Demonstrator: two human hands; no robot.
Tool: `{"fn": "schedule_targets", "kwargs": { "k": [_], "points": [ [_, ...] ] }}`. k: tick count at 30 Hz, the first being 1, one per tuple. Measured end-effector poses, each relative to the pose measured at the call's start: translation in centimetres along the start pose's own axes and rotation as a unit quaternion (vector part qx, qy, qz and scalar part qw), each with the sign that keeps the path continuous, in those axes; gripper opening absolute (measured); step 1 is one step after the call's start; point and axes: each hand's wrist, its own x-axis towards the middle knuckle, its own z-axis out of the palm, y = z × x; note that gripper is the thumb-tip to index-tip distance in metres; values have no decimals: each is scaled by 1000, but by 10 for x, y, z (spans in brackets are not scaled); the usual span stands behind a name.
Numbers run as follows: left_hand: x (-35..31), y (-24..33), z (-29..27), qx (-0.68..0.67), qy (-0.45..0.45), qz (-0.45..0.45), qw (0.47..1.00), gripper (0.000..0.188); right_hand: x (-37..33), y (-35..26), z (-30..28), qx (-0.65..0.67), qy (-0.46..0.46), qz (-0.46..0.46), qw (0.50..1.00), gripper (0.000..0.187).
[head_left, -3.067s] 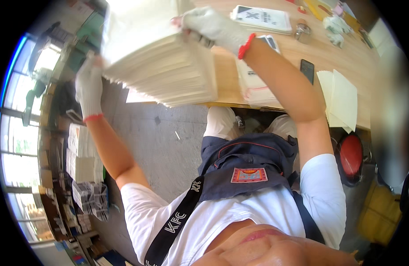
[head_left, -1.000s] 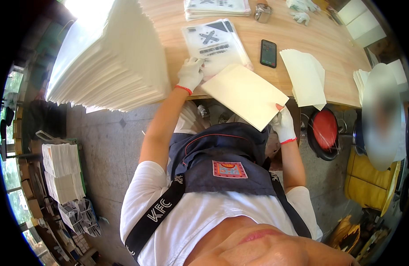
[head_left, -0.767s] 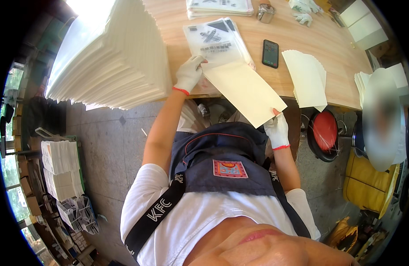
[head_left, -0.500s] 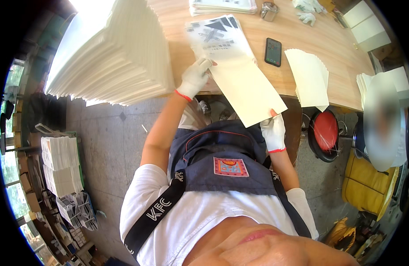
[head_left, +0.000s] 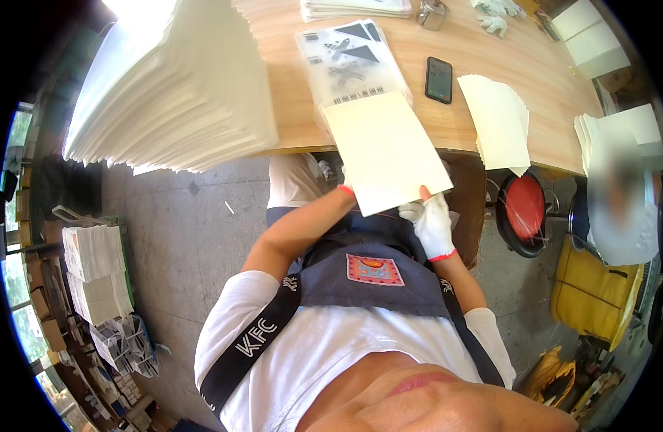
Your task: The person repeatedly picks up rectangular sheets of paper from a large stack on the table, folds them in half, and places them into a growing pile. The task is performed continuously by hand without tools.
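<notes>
The right hand [head_left: 433, 223] wears a white glove and pinches the near edge of a cream sheet [head_left: 389, 153] with its thumb on top, but the left hand [head_left: 346, 179] is mostly hidden under the sheet, so I cannot tell if it is holding on. The sheet pokes out over the edge of the table [head_left: 284, 86], and its far end meets the clear bags [head_left: 353, 61], on top or inside, I cannot tell. A big paper stack [head_left: 180, 93] stands on the left, and a phone [head_left: 438, 80] lies on the right.
</notes>
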Motion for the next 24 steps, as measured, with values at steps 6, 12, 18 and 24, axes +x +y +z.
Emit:
{"fn": "schedule_targets", "kwargs": {
  "k": [6,12,18,24],
  "points": [
    [-24,-26,-46,234,55,4,971,23,69,56,2,224,48,49,972,30],
    [-22,14,-39,224,34,-136,965,16,108,53,35,235,-8,58,970,41],
    [-54,74,-35,282,105,-144,943,28,73,24,48,-275,-135,23,952,25],
    [-46,99,-52,365,63,-106,923,28,88,41,80,-714,-197,-289,607,14]
  ]
}}
